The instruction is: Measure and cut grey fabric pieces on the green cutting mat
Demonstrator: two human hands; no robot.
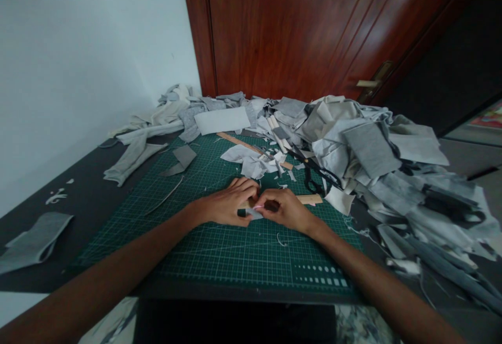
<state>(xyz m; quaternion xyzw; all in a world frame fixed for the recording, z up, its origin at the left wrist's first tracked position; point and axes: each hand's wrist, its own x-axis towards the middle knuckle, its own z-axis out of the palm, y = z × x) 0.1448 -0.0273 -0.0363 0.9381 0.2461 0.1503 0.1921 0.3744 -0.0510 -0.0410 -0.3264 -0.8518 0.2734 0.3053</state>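
My left hand (234,202) lies over the middle of the cutting mat, fingers bent, its thumb at the edge of a small grey fabric piece (255,214). Close beside it, my right hand (288,211) is closed in a pinch on a small pink thing (258,207), too small to name surely, touching the fabric. A wooden ruler (309,199) sticks out to the right from behind my right hand. The rest of it is largely hidden by both hands. Another pink bit shows at its lower edge.
The green cutting mat (219,255) covers the dark table. Black scissors (314,166), a second wooden ruler (239,141) and white fabric scraps (251,162) lie beyond my hands. Heaped grey and white cloth (368,145) lines the back and right. Folded grey fabric (43,237) lies left.
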